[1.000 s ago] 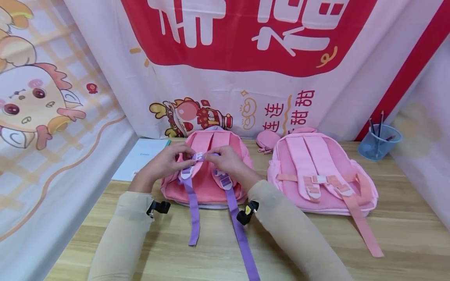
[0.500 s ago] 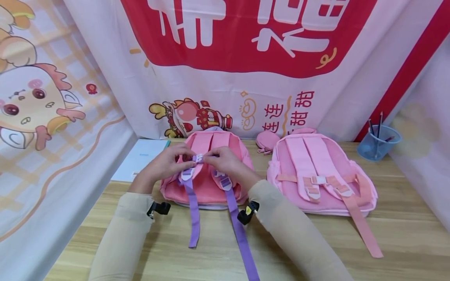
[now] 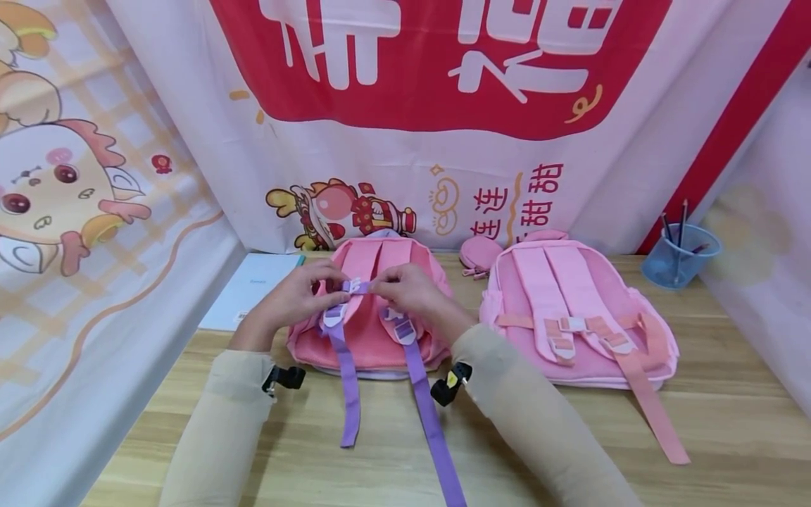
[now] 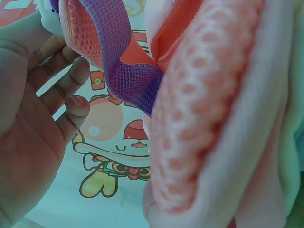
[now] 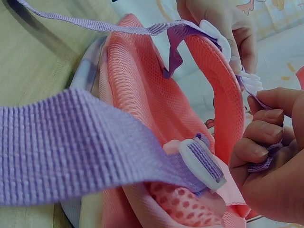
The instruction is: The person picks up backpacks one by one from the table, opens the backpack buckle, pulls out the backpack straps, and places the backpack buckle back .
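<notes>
A pink backpack (image 3: 405, 352) with purple webbing stands in front of me, its shoulder straps facing me. Between my hands, a white chest-strap buckle (image 3: 355, 285) spans the two shoulder straps. My left hand (image 3: 304, 292) pinches the buckle's left side between thumb and fingers. With thumb and curled fingers, my right hand (image 3: 408, 287) grips the purple chest strap (image 5: 260, 103) on the buckle's right, and a loose end shows beneath those fingers. Below, white strap adjusters (image 5: 202, 164) carry long purple tails (image 3: 347, 394). The left wrist view shows the left fingers beside the padded strap; their tips are partly hidden.
To the right lies a second backpack (image 3: 507, 303), pink with orange webbing and its chest buckle joined. A round pink pouch (image 3: 480, 253) sits between the bags. A pale blue notebook (image 3: 231, 296) lies at left, and a blue mesh pen cup (image 3: 678, 264) stands at far right.
The right fingers have drawn slightly away from the buckle, so a short length of purple strap shows between them. The left hand keeps its hold, and the head view has shifted a little.
</notes>
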A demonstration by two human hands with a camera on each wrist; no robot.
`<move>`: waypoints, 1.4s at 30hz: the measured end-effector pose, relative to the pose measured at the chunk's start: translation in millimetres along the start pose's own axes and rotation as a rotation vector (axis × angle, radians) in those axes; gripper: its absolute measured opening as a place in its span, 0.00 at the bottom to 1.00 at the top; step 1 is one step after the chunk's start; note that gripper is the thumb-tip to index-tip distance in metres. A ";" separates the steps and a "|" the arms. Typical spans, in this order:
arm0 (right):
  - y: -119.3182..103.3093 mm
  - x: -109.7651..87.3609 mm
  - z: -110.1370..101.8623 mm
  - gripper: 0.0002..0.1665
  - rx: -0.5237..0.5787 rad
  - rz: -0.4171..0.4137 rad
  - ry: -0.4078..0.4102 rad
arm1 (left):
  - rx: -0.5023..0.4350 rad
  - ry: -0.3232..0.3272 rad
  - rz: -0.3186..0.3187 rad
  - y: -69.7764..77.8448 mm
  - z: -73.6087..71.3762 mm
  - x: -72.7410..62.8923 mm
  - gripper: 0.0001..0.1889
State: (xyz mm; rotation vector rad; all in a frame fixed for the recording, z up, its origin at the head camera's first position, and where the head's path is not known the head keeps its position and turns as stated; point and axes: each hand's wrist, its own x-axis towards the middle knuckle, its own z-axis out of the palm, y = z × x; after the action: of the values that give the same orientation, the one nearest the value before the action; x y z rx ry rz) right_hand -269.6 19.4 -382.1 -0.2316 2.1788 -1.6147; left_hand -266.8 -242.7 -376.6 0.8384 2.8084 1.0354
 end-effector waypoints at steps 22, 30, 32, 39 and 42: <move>-0.2 3.0 12.7 0.15 0.166 -0.006 -0.084 | -0.012 -0.006 0.047 -1.0 1.1 1.4 0.12; -2.7 2.9 12.5 0.20 0.170 0.007 -0.065 | 0.002 -0.025 0.025 1.8 -0.9 2.1 0.12; -4.0 2.5 13.3 0.20 0.095 0.009 -0.041 | 0.019 -0.034 0.029 2.4 -1.1 2.8 0.13; -4.1 3.5 16.2 0.17 0.029 -0.009 0.003 | 0.040 -0.040 0.034 4.9 -0.7 3.8 0.13; -2.8 3.4 16.1 0.16 0.051 -0.014 0.000 | 0.034 -0.040 0.041 4.8 0.0 4.1 0.13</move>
State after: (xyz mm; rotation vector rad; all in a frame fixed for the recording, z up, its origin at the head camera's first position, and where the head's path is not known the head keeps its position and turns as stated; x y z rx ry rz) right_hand -266.1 3.2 -384.1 -0.2318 2.1374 -1.6762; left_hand -268.0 -237.6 -373.0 0.9132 2.7944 0.9673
